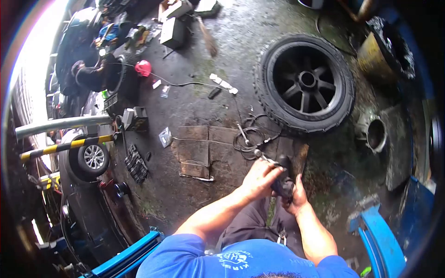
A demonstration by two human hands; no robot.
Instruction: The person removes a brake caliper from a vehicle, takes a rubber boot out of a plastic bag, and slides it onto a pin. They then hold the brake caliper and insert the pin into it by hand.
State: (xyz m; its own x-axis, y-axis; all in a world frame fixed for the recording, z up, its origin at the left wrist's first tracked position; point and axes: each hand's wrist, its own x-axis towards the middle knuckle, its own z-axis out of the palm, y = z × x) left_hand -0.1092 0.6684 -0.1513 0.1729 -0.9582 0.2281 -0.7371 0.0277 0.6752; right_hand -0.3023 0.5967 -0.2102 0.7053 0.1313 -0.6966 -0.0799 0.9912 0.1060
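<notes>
My left hand (pixel 263 179) is closed around a metal-ended tool (pixel 265 157), whose rounded silver tip points up and left past my fingers; its exact kind is hard to make out. My right hand (pixel 298 198) holds a dark, lumpy object (pixel 283 186) from below, its thumb up along the side. Both hands are close together in front of my legs, and the left fingers touch the dark object. Just beyond them a coiled cable (pixel 248 139) lies on flattened cardboard (pixel 194 147). A dark shoe partly shows behind the hands.
A large tyre on a rim (pixel 306 83) lies flat ahead right. Blue lift arms (pixel 378 241) flank me on both sides. A yellow bin (pixel 378 55) stands at the right. On the left are a car wheel (pixel 93 156), a striped bar (pixel 65 147) and a crouching person (pixel 90 76).
</notes>
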